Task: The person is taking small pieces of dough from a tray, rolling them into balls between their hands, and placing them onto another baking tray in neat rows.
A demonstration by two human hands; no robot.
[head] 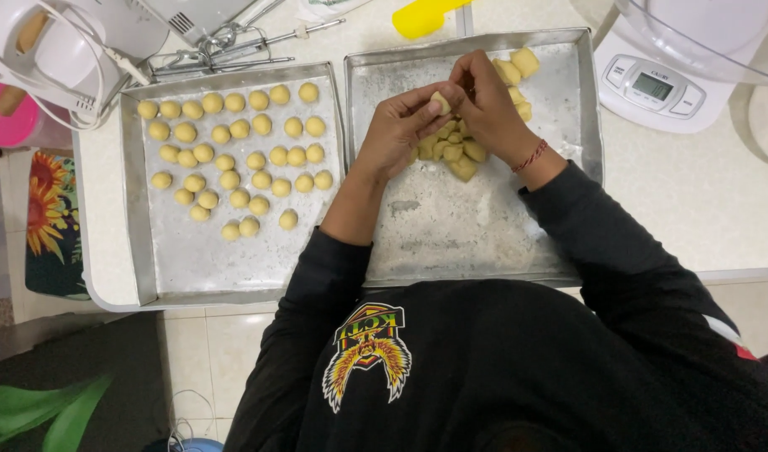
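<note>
My left hand (398, 125) and my right hand (489, 105) meet above the right metal tray (467, 226). Together they pinch one small pale dough piece (440, 102) between the fingertips. Under the hands lies a heap of cut dough pieces (455, 152), with a few more (518, 67) near the tray's far right corner. The left metal tray (208, 259) holds several rows of rolled dough balls (233, 142) in its far half. A red thread bracelet circles my right wrist.
A white kitchen scale (656, 88) with a clear bowl stands at the far right. A white hand mixer (66, 50) and its metal beaters (233, 46) lie at the far left. A yellow tool (421, 17) sits beyond the trays. A pink container (11, 117) is at the left edge.
</note>
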